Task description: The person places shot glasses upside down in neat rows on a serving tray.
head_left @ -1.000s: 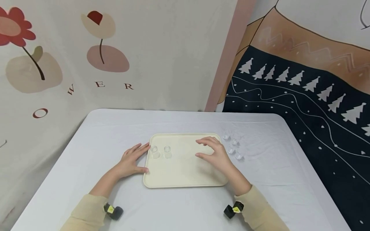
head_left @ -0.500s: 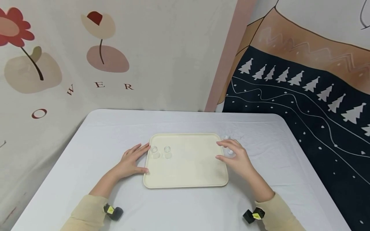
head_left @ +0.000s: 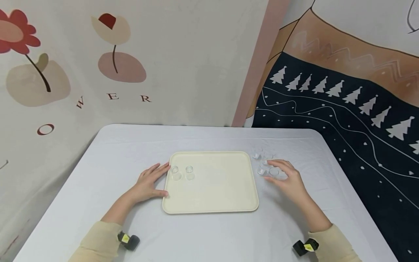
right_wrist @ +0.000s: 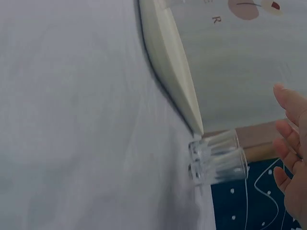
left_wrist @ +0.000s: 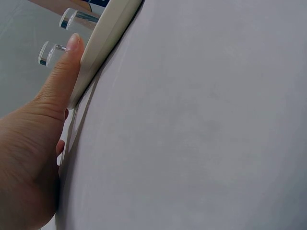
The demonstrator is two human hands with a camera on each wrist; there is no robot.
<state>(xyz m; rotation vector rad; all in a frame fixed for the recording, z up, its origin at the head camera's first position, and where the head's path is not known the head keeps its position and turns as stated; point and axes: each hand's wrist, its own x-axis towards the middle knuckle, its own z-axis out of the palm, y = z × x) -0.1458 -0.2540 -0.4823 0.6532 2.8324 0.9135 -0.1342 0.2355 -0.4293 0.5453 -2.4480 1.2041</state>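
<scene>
Dial centred on the tray, 12 at the far side. Left hand (head_left: 148,185) at 9: fingers straight, released, fingertips and thumb against the edge of a cream, rectangular, round-cornered tray (head_left: 212,193). Right hand (head_left: 289,181) at 3, off the tray: thumb and fingers loosely curved with a gap between, grasping nothing; right wrist view shows it apart from the nearby cups.

Small, clear, flared cups (head_left: 262,170) bunched between 2 and 3, just beside the tray; some show between and past the right fingertips. Exact count unclear. The two in right wrist view stand upright. Two small, clear, round cups (head_left: 189,173) on the tray toward 10, side by side, apart, thick bases up.

Beige cloth sleeves (head_left: 98,242); black, boxy wrist devices (head_left: 132,242), yellow tags. White cloth-covered table (head_left: 209,236) beneath all. At 12, cream, flower-printed backdrop (head_left: 183,65); toward 2, navy, tree-printed cloth (head_left: 307,138).
</scene>
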